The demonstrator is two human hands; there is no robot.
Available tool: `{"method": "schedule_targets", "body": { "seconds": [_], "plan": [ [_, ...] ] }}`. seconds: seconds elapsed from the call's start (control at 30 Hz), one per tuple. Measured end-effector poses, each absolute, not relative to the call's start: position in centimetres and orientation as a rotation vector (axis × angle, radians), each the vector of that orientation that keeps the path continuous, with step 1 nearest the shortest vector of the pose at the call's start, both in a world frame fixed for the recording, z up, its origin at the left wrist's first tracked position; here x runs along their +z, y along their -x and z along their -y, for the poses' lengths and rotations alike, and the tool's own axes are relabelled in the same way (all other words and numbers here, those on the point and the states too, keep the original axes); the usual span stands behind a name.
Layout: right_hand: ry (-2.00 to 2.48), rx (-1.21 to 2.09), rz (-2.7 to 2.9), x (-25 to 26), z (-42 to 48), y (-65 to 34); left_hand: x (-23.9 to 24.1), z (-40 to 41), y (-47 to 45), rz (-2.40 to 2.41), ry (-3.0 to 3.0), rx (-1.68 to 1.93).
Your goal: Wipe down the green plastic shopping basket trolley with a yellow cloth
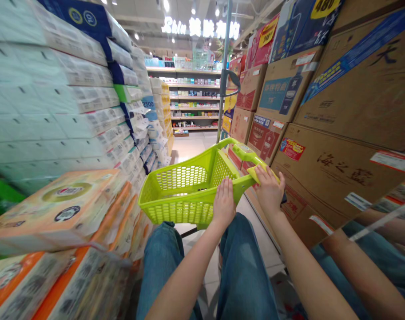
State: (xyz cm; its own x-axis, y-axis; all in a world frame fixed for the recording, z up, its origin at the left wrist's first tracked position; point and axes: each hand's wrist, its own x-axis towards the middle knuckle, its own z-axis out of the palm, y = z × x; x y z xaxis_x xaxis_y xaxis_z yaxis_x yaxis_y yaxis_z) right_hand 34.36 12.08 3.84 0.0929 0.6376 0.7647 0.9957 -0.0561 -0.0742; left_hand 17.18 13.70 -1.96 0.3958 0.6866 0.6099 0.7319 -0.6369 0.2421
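While I look down through the head view, a lime-green shopping cart (176,202) stands just ahead of the jean-clad knees (165,246), set askew in the aisle. I have the left hand (224,202) laid against the cart's near side by the rim, fingers straight and pressed together; I cannot tell whether it grips. My right hand (268,189) has its fingers bent over a yellow cloth (251,173), pinching it at the near end of the handle (245,152). Something dark (284,198) shows beside that hand, too hidden for me to name. To my left rise white tissue packs (85,93), with orange-and-cream packs (56,200) lower and nearer; to my right, cardboard boxes (339,153). Beyond the cart I see a grey pole (221,115) and, farther off, stocked shelves (195,98).
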Motion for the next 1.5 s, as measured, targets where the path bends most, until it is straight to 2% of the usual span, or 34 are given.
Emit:
{"method": "schedule_targets", "body": {
  "seconds": [0.27, 0.43, 0.63, 0.93, 1.1, 1.27, 1.5],
  "plan": [
    [1.734, -0.617, 1.879, 2.8, -11.1, -27.8, -2.6, -14.1, -17.1, 1.283, 2.561, -1.051],
    [1.669, -0.654, 1.928, 3.8, -11.5, -31.8, -2.4, -14.0, -16.9, 1.273, 2.547, -1.047],
    [1.792, -0.674, 1.642, 5.1, -12.8, -36.2, -2.1, -13.8, -16.8, 1.267, 2.554, -1.066],
    [1.738, -0.598, 1.83, 2.1, -11.7, -26.8, -2.6, -14.1, -17.1, 1.303, 2.557, -1.031],
    [1.68, -0.635, 1.913, 3.4, -11.4, -30.5, -2.6, -14.1, -17.0, 1.28, 2.536, -1.06],
    [1.79, -0.693, 1.659, 5.1, -11.9, -36.1, -2.5, -13.9, -17.2, 1.274, 2.526, -1.097],
    [1.811, -0.71, 1.647, 3.5, -11.8, -32.4, -3.6, -14.3, -17.2, 1.239, 2.474, -1.064]
  ]
}}
